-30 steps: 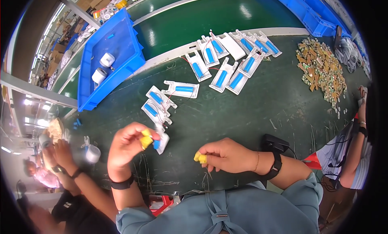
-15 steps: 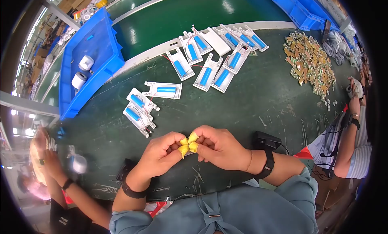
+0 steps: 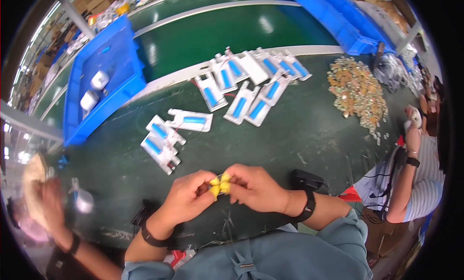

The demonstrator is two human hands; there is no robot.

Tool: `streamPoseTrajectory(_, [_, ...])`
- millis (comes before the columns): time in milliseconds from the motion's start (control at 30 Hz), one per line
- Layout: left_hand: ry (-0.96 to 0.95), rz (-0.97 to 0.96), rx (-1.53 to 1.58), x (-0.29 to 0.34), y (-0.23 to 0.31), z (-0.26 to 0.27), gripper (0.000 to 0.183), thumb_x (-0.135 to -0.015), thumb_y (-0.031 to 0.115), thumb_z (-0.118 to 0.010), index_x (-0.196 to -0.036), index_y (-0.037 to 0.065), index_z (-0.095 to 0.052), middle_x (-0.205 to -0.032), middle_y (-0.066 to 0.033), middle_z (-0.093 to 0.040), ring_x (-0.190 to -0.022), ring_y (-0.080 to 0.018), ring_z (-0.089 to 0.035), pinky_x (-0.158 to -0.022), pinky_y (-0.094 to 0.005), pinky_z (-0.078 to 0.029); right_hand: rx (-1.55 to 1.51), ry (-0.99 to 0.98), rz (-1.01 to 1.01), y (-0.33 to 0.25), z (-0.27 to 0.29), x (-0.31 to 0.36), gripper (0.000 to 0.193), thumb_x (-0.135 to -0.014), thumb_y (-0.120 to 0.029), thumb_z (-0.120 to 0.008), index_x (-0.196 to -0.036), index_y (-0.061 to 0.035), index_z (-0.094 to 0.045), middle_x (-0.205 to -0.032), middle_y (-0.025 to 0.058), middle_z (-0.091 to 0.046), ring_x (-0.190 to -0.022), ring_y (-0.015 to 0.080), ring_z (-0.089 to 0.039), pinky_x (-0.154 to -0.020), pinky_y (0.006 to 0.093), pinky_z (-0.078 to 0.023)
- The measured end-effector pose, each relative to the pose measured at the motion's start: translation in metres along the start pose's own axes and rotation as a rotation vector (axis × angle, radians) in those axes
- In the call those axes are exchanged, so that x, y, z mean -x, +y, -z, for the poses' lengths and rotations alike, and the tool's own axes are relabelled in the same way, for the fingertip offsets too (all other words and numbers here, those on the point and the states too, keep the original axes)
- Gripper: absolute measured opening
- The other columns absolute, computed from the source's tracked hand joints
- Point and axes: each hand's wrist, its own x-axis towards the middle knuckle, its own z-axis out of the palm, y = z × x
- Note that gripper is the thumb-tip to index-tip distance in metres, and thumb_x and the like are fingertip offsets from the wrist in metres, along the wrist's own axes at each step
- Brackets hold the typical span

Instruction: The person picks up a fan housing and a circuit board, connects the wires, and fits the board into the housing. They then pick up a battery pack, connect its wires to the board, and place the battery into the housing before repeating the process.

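Note:
My left hand (image 3: 189,195) and my right hand (image 3: 258,189) meet at the table's near edge, thumbs and forefingers pinched together. Yellow finger cots (image 3: 214,190) cover those fingertips. Between them is a small, pale flat piece, mostly hidden, whose kind I cannot make out. Beyond my hands, to the left, lie three open white plastic casings (image 3: 208,123), each with a blue cylindrical battery (image 3: 194,120) and thin wires. Farther off, several more such casings (image 3: 238,109) lie in a cluster, some overlapping. One white casing (image 3: 254,67) among them shows a plain surface.
A blue bin (image 3: 129,84) with two white devices stands at the left. Small circuit boards (image 3: 357,89) form a pile at the right, near another blue bin (image 3: 355,44). Black devices (image 3: 309,180) flank my wrists. Co-workers' hands (image 3: 50,202) work on both sides.
The view has shifted, so the bench contents sit lower and slightly left. My hands keep their pinch on the small piece. The left co-worker's hand has moved and is blurred.

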Motion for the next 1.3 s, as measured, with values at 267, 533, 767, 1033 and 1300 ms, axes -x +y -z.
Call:
streamPoseTrajectory(267, [0.053, -0.12, -0.163, 0.005, 0.004, -0.006, 0.018, -0.076, -0.003, -0.065, -0.093, 0.002, -0.06, -0.069, 0.0025, -0.053, -0.055, -0.0026, -0.044, -0.048, -0.0206, -0.034, -0.029, 0.057, 0.146, 0.012, -0.01, -0.004, 0.006, -0.088, -0.005, -0.056, -0.092, -0.0011, -0.053, -0.066, 0.0089, -0.063, -0.055, 0.0167, -0.064, -0.052, 0.0303, -0.05])
streamPoseTrajectory(533, [0.128, -0.063, -0.165, 0.003, -0.003, -0.01, 0.014, -0.074, -0.003, -0.062, -0.087, 0.001, -0.058, -0.062, 0.0036, -0.05, -0.053, -0.0015, -0.041, -0.048, -0.0194, -0.032, -0.023, 0.055, 0.131, 0.016, -0.009, -0.004, 0.008, -0.087, -0.005, -0.057, -0.091, -0.0006, -0.052, -0.067, 0.0079, -0.061, -0.052, 0.0163, -0.062, -0.049, 0.0303, -0.047])
streamPoseTrajectory(767, [0.076, -0.016, -0.165, 0.001, -0.002, -0.009, 0.019, -0.072, 0.001, -0.066, -0.09, 0.002, -0.06, -0.064, -0.0021, -0.055, -0.054, -0.0061, -0.049, -0.05, -0.0224, -0.04, 0.005, 0.052, 0.13, 0.013, -0.005, -0.001, 0.01, -0.087, -0.006, -0.058, -0.093, -0.0007, -0.053, -0.068, 0.0083, -0.062, -0.053, 0.0164, -0.063, -0.049, 0.0299, -0.048])
streamPoseTrajectory(1033, [0.089, -0.132, -0.177, 0.0, -0.007, -0.006, 0.02, -0.072, 0.001, -0.066, -0.091, 0.003, -0.06, -0.067, -0.004, -0.057, -0.054, -0.01, -0.053, -0.051, -0.025, -0.043, -0.261, 0.166, -0.157, -0.01, 0.002, 0.034, 0.014, -0.094, -0.012, -0.053, -0.105, -0.0035, -0.053, -0.082, 0.0071, -0.065, -0.066, 0.0134, -0.066, -0.053, 0.0256, -0.05])
streamPoseTrajectory(1300, [0.045, -0.169, -0.12, 0.001, -0.01, -0.004, 0.018, -0.074, -0.002, -0.065, -0.091, 0.002, -0.06, -0.073, -0.0013, -0.056, -0.057, -0.0058, -0.05, -0.052, -0.0218, -0.041, -0.45, 0.582, -0.333, -0.016, 0.069, 0.04, 0.02, -0.095, -0.017, -0.053, -0.109, -0.0026, -0.053, -0.092, 0.0082, -0.062, -0.074, 0.0188, -0.066, -0.061, 0.0293, -0.055])
